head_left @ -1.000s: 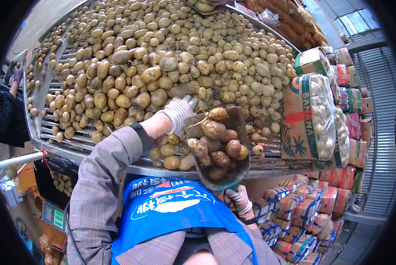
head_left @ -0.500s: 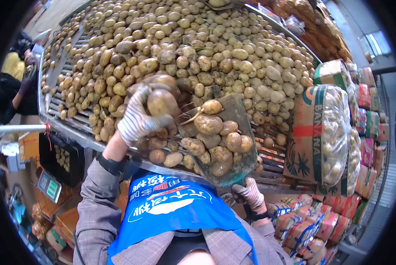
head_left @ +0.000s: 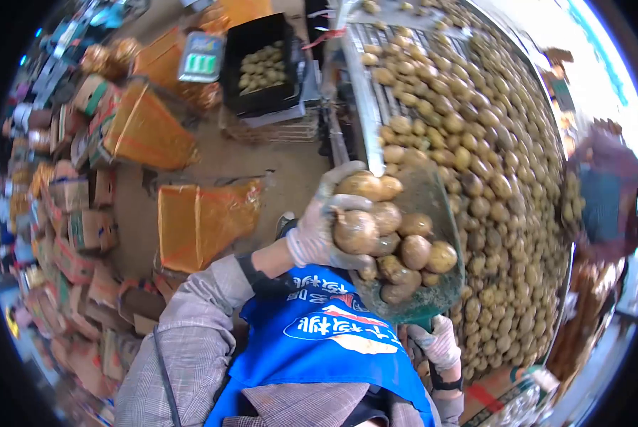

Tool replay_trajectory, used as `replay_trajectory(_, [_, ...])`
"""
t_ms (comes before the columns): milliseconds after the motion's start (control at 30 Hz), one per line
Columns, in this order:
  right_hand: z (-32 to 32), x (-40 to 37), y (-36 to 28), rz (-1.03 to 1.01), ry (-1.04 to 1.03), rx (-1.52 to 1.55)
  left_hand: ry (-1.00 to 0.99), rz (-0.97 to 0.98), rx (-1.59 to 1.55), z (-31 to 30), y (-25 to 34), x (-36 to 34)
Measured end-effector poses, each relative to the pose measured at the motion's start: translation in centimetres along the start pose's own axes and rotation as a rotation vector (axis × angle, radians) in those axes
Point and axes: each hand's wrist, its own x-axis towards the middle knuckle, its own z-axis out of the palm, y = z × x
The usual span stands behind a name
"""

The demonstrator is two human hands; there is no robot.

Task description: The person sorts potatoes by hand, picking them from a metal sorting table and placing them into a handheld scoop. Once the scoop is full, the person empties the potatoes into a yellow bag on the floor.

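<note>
A green scoop (head_left: 443, 213) loaded with potatoes (head_left: 415, 252) hangs in front of the blue apron. My right hand (head_left: 440, 343), in a striped glove, is closed on its handle at the lower end. My left hand (head_left: 319, 226), also gloved, is curled around potatoes at the scoop's left side and mouth, pressing against them; its fingertips are partly hidden. Behind the scoop, many loose potatoes (head_left: 504, 185) cover the slatted metal sorting table (head_left: 365, 107).
To the upper left are a black crate (head_left: 262, 101) holding potatoes and a scale (head_left: 202, 57). Orange-lined boxes (head_left: 201, 226) stand on the floor at left. Another person (head_left: 607, 192) is beyond the table. A bagged carton (head_left: 507, 398) lies lower right.
The view has swung left, toward the crate and floor boxes. My left hand has moved from the pile to the scoop's side, and the loaded scoop has come away from the pile.
</note>
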Motion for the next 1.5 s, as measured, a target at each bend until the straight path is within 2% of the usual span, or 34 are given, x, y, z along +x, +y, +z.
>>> replay_trajectory(33, [1.1,1.7,-2.3,0.011,-0.061,-0.084,0.078,-0.016,0.054,-2.7,-0.3,-1.8])
replay_trajectory(133, [6.3,7.4,-8.4,-0.13,-0.289,-0.357,0.358,-0.102,0.173,-10.5,-0.9,-8.3])
replay_trajectory(200, [11.4,11.2,-12.7,0.061,-0.517,-0.385,0.515,-0.192,0.346,-15.2,-0.5,-13.0])
replay_trajectory(267, [17.3,15.1,-14.8,-0.187,-0.661,-0.556,0.668,-0.325,0.522,-19.8,0.0,-17.9])
replay_trajectory(333, [24.1,18.0,-16.9,-0.147,-0.743,-0.615,0.845,-0.504,0.315,-23.8,-1.6,-24.3])
replay_trajectory(400, [31.1,20.9,-17.3,-0.317,-0.797,-0.796,1.009,-0.665,0.088,-27.0,-3.9,-30.8])
replay_trajectory(433, [35.2,24.2,-14.4,-0.414,-0.902,-1.054,1.01,-0.842,0.34,-28.7,-4.7,-33.0])
replay_trajectory(500, [42.0,25.8,-15.0,-0.876,-1.115,-1.804,1.203,-1.114,0.088,-30.8,-5.5,-34.4])
replay_trajectory(533, [44.2,24.1,-17.8,-1.267,-1.173,-2.289,1.285,-1.249,-0.046,-31.6,-6.0,-35.1])
replay_trajectory(600, [46.7,22.6,-19.0,-0.723,-1.082,-1.829,1.279,-1.311,-0.272,-34.5,-8.5,-40.6])
replay_trajectory(667, [47.3,22.2,-19.6,-0.221,-0.888,-1.317,1.239,-1.313,-0.425,-35.3,-9.4,-43.4])
replay_trajectory(700, [47.0,22.4,-19.6,0.017,-0.73,-1.03,1.123,-1.288,-0.27,-35.5,-10.6,-46.9])
replay_trajectory(733, [48.4,25.6,-14.3,-0.42,-0.746,-1.055,1.034,-1.25,-0.309,-36.2,-11.2,-46.9])
replay_trajectory(833, [47.0,21.6,-16.8,-0.415,-0.62,-0.758,0.852,-1.023,-1.115,-36.1,-8.9,-40.4])
replay_trajectory(867, [48.2,22.6,-14.7,-0.554,-0.558,-0.781,0.864,-1.098,-1.159,-36.0,-8.4,-39.9])
replay_trajectory(900, [49.4,23.6,-12.6,-0.69,-0.481,-0.809,1.039,-1.285,-0.987,-36.6,-9.2,-40.8])
replay_trajectory(933, [48.6,24.0,-12.8,-0.651,-0.524,-0.898,1.22,-1.444,-0.769,-37.3,-9.7,-41.0])
replay_trajectory(967, [47.6,24.2,-13.2,-0.614,-0.569,-0.987,1.224,-1.51,-0.747,-37.8,-10.0,-40.7])
replay_trajectory(1000, [44.4,22.5,-15.0,-0.554,-0.569,-0.934,1.234,-1.576,-0.719,-38.2,-10.3,-40.2])
replay_trajectory(1067, [38.3,19.8,-16.3,-0.466,-0.453,-0.738,1.19,-1.577,-0.278,-38.2,-11.3,-37.6])
replay_trajectory(1133, [30.8,16.7,-16.6,-0.426,-0.365,-0.559,1.011,-1.317,0.471,-36.8,-12.2,-33.6])
replay_trajectory(1167, [27.2,15.2,-15.9,-0.442,-0.305,-0.477,0.947,-1.125,0.63,-33.8,-11.4,-28.3])
replay_trajectory(1200, [23.7,13.8,-14.7,-0.44,-0.267,-0.401,0.711,-1.045,0.639,-32.1,-10.8,-23.7])
replay_trajectory(1233, [20.5,11.2,-13.2,-0.388,-0.126,-0.288,0.662,-0.919,0.553,-27.4,-9.4,-18.5])
replay_trajectory(1267, [17.5,8.7,-11.2,-0.402,-0.004,-0.146,0.383,-0.727,0.709,-24.5,-9.3,-14.9])
replay_trajectory(1300, [15.2,6.9,-8.3,-0.437,0.106,-0.005,0.29,-0.642,0.569,-20.8,-9.5,-11.7])
replay_trajectory(1333, [13.0,4.4,-6.1,-0.453,0.256,0.02,0.155,-0.47,0.434,-16.3,-8.7,-8.5])
replay_trajectory(1367, [11.7,2.0,-3.7,-0.395,0.406,0.171,0.027,-0.406,0.319,-11.2,-6.4,-5.0])
replay_trajectory(1433, [9.7,-2.5,2.1,-0.249,0.676,0.398,-0.31,-0.29,0.216,-3.1,-3.6,-0.4])
replay_trajectory(1467, [8.8,-4.4,4.9,-0.166,0.796,0.47,-0.409,-0.097,0.238,0.6,-3.9,0.5])
replay_trajectory(1500, [8.2,-5.5,7.6,-0.207,0.926,0.371,-0.546,-0.08,0.263,4.3,-3.3,1.7])
